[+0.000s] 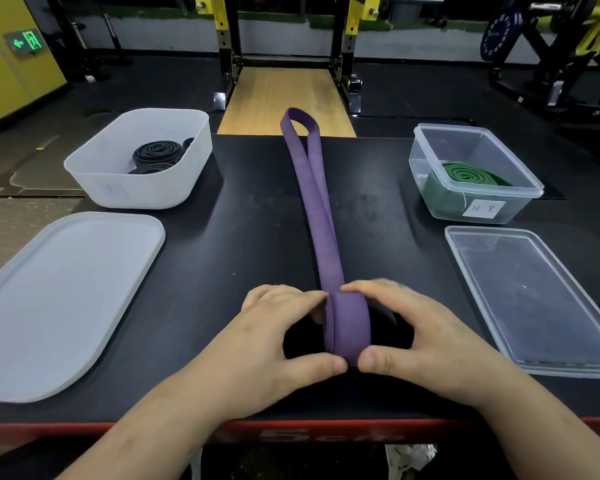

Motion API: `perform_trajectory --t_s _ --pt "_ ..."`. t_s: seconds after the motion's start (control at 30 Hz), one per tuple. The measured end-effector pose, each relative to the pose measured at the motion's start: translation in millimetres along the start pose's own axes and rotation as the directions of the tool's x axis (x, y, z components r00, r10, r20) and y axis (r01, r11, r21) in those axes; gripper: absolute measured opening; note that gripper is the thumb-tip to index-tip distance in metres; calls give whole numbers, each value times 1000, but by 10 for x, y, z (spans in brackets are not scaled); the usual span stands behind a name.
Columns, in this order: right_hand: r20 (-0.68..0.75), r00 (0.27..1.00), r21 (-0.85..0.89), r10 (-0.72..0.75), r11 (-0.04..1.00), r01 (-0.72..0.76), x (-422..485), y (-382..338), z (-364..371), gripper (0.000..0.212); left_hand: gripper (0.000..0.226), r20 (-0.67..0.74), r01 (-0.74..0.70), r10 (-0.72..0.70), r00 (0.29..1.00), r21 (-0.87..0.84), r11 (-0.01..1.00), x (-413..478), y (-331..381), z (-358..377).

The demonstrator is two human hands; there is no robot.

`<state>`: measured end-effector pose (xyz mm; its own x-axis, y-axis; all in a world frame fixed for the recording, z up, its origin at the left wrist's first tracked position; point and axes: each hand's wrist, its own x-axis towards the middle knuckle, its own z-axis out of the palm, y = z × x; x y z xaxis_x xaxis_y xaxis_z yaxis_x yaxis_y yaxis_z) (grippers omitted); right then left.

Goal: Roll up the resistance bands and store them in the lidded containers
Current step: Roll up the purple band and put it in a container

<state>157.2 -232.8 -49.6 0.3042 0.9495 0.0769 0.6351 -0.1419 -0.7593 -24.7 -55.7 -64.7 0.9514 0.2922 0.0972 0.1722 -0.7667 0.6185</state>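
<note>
A purple resistance band lies stretched down the middle of the black surface, its far loop hanging past the back edge. Its near end is wound into a small roll. My left hand grips the roll from the left, thumb and fingers curled round it. My right hand grips it from the right in the same way. A white tub at the back left holds rolled black bands. A clear container at the back right holds a rolled green band.
A white lid lies flat at the near left and a clear lid at the near right. The surface has a red front edge. Behind stand a yellow-and-black rack over a wooden platform, and weight plates at the far right.
</note>
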Motion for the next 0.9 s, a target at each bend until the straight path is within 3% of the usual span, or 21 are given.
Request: perform_trajectory --t_s 0.1,0.23,0.4,0.57,0.73,0.9 --pt "-1 1000 17 19 1000 -19 -4 -8 -35 78 72 -10 -10 10 1000 8 1000 8 0 -5" --pt "-12 1000 5 5 1000 -5 45 -4 14 61 85 -5 3 -3 1000 -15 1000 6 -11 -26" --pt "20 1000 -21 3 1000 -2 13 -5 -7 78 80 -28 20 -21 999 -19 1000 28 -32 -21" --pt "10 999 -18 31 999 -31 29 -41 37 57 80 -11 14 -14 1000 -53 999 -5 -15 -30" --pt "37 999 -28 35 999 -34 10 -15 43 68 70 6 2 -1 1000 -73 997 8 -2 -47" --pt "55 998 -3 19 1000 -19 10 -91 -6 76 77 8 1 0 1000 -59 998 0 -22 -32"
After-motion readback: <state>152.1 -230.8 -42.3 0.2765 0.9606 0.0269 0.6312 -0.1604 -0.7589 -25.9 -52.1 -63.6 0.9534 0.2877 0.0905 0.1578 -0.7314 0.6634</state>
